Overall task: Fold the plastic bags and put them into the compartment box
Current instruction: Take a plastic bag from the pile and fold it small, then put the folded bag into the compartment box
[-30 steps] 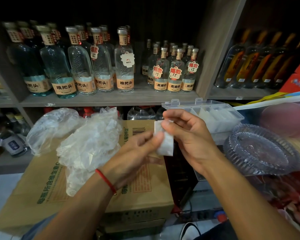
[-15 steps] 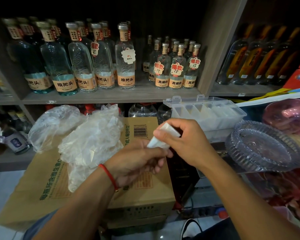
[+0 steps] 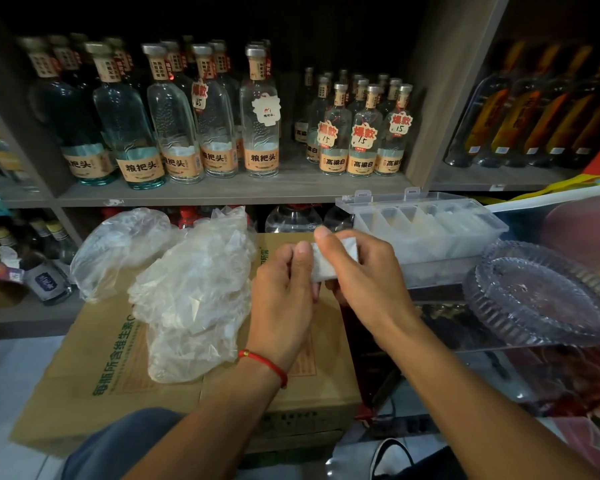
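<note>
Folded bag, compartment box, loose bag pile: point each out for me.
folded bag (image 3: 329,263), head view, on its white face between the two thumbs.
compartment box (image 3: 478,237), head view, on its clear front wall.
loose bag pile (image 3: 194,292), head view, on the crumpled middle atop the carton.

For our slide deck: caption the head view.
Both hands, left hand and right hand, pinch a folded plastic bag near the compartment box.

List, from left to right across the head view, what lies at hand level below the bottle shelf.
Loose plastic bags → left hand → folded bag → right hand → compartment box → glass dish.
</note>
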The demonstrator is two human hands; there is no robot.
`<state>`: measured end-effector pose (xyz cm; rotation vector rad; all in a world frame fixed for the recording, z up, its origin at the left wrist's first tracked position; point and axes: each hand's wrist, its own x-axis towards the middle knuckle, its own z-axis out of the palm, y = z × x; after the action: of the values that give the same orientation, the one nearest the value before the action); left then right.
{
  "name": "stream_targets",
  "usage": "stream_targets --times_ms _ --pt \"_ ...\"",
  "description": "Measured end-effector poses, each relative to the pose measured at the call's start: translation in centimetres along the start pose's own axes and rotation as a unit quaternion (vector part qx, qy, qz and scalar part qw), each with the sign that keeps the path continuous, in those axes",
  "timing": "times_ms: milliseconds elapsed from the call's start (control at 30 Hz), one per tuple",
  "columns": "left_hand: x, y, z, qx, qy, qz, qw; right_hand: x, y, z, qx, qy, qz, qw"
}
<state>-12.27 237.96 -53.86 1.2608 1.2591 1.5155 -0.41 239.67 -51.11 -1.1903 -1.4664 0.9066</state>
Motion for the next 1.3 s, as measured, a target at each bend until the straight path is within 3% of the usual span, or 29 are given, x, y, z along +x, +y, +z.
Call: stream_targets --times_ms 400,700,833,1000,1200,1300 --pt "0.7 0.5 0.2 -0.038 0.009 0.040 0.998 -0.2 0.1 -0.3 0.106 0.015 0.022 0.994" --pt "0.9 0.3 -0.3 0.017 -0.018 0.072 0.997 -0.4 0.3 -3.3 0.070 -0.079 0.018 0.994" --pt "0.7 0.1 0.3 0.028 -0.061 0.039 0.997 -0.7 1.1 -4.6 0.053 -0.056 0.017 0.997" --pt "1.0 0.1 0.2 0.033 -0.176 0.014 0.984 -0.5 1.8 -6.7 0.022 0.003 0.021 1.000" --pt "2.4 0.3 1.9 0.068 -0.188 0.021 0.980 -0.1 2.3 -9.5 0.013 -0.020 0.050 0.998" --pt "4.1 1.2 3.3 0.104 -0.210 0.042 0.971 0.2 2.8 -11.2 -0.019 0.016 0.030 0.999"
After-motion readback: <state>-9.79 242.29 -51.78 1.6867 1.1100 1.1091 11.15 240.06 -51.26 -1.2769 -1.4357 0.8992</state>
